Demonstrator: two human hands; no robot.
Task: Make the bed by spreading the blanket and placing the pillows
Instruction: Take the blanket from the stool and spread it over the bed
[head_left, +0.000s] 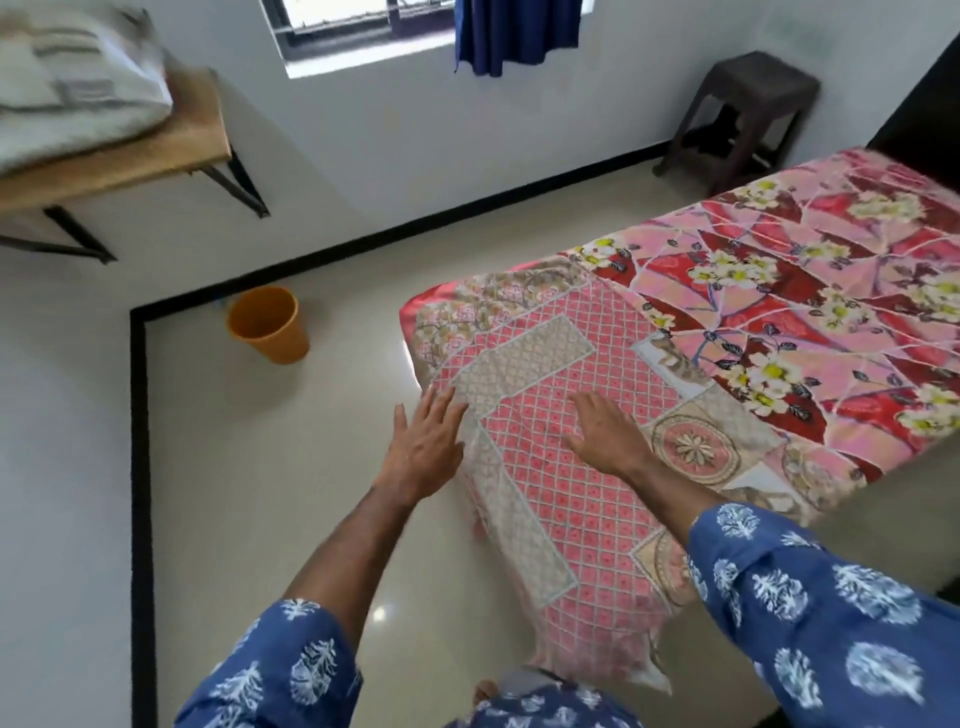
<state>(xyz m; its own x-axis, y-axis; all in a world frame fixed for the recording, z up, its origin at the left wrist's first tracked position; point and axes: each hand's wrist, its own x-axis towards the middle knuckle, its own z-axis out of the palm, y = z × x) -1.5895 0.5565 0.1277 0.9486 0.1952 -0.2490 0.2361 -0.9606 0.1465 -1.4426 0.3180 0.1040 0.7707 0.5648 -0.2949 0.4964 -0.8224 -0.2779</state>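
Both hands' fingers (441, 410) flat atop blanket (561, 467)

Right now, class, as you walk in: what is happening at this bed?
A person in blue printed sleeves is making the bed. Both hands are open and flat: the left hand at the edge of the pink lattice blanket, the right hand on top of it. The blanket covers only the near corner of the bed and hangs toward the floor; the floral sheet beyond is uncovered. No pillows lie on the bed.
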